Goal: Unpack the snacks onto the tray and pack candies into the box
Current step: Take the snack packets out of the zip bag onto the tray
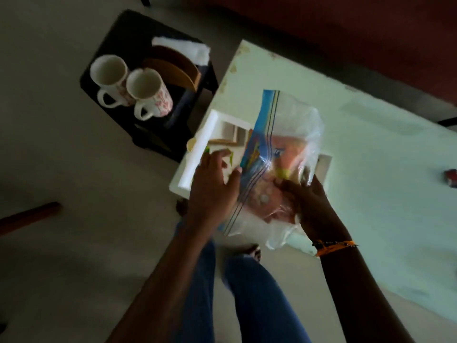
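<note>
Table (371,149): the white tray (197,154) is borne at its near corner.
Tray: compartments are partly hidden by the bag held above it.
Zip bag (284,144): clear, snack packets (269,201) inside — best opened at the striped zip edge while the body is steadied.
Right hand (309,204): the bag's lower side is gripped, fingers curled.
Left hand (212,184): laid at the zip edge, fingers fairly straight — a pinch cannot be told.
Writing: none can be read; print is blurred.
</note>
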Action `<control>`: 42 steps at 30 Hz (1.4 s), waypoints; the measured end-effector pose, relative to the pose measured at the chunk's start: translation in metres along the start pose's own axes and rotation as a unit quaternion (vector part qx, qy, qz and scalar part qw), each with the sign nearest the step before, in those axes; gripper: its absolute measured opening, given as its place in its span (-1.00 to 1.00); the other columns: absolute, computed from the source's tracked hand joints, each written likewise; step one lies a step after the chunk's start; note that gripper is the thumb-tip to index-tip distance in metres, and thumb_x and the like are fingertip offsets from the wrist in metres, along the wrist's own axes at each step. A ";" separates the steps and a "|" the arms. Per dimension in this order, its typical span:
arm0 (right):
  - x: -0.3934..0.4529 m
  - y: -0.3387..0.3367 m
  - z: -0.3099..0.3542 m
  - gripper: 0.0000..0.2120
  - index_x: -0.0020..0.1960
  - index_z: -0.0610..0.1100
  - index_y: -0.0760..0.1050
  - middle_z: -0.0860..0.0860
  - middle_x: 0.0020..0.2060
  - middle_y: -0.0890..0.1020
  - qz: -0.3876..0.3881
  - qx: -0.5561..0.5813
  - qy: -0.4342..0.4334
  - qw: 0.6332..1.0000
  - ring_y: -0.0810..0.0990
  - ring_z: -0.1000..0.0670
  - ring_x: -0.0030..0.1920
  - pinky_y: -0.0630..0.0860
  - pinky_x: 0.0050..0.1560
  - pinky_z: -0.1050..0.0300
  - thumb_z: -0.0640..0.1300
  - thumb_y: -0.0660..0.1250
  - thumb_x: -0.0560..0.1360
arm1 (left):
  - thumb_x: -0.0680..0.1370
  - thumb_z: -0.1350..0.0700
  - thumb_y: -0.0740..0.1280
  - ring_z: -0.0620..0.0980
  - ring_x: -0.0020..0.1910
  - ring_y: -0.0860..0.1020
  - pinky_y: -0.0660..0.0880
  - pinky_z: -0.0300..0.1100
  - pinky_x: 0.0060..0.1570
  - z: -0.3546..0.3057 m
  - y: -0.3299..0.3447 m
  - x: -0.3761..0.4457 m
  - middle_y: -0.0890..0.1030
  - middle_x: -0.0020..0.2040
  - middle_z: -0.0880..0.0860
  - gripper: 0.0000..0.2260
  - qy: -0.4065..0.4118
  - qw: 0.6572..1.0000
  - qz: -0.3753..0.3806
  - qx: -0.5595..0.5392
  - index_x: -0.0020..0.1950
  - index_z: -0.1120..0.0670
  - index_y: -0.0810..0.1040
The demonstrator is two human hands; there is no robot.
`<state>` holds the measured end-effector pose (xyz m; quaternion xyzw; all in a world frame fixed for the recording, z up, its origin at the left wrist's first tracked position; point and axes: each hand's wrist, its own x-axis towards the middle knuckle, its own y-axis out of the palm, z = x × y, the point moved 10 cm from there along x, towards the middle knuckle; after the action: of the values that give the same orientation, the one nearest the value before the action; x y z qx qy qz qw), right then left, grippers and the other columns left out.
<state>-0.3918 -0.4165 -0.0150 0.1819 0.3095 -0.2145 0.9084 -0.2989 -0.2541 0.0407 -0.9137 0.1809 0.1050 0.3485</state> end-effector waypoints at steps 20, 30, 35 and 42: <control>-0.042 0.043 -0.014 -0.60 0.18 -0.12 0.44 -0.02 0.08 0.56 0.053 -0.245 -0.050 0.967 0.54 0.05 0.04 0.50 0.02 0.21 0.12 0.20 0.46 | 0.47 0.13 0.34 -0.29 -0.27 0.49 0.47 -0.38 -0.29 0.024 0.046 -0.074 0.47 -0.22 -0.24 -0.79 -0.092 0.988 0.051 -0.110 0.06 -0.09 0.46; -0.054 0.007 0.063 -0.86 -0.07 -0.19 0.51 0.00 -0.23 0.55 -0.119 -0.511 -0.216 0.824 0.51 -0.03 -0.26 0.37 -0.24 0.39 -0.31 0.35 0.38 | 0.39 0.22 0.31 -0.30 -0.52 0.45 0.30 -0.51 -0.50 0.055 -0.032 -0.101 0.46 -0.46 -0.13 -0.80 -0.131 0.966 -0.187 -0.119 -0.36 -0.05 0.42; -0.096 0.082 0.075 -0.93 -0.20 -0.17 0.48 -0.02 -0.31 0.51 -0.054 -0.527 -0.327 0.783 0.46 0.00 -0.31 0.31 -0.31 0.32 -0.31 0.32 0.38 | 0.38 0.26 0.32 -0.37 -0.47 0.47 0.32 -0.55 -0.45 0.050 -0.045 -0.113 0.45 -0.45 -0.18 -0.86 -0.110 0.968 -0.204 -0.097 -0.30 0.03 0.48; -0.011 0.135 -0.062 -0.57 0.27 -0.25 0.32 -0.22 0.21 0.47 0.148 -0.630 -0.057 0.760 0.46 -0.22 0.20 0.40 0.07 0.03 -0.08 0.28 0.48 | 0.44 0.23 0.35 -0.05 -0.38 0.55 0.49 -0.25 -0.36 0.050 -0.041 -0.124 0.57 -0.37 0.06 -0.95 -0.103 0.967 -0.205 -0.111 -0.23 0.17 0.53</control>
<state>-0.3615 -0.2711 -0.0273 -0.4002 0.2916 0.1556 0.8547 -0.3993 -0.1600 0.0678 -0.9486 -0.0596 0.1441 0.2753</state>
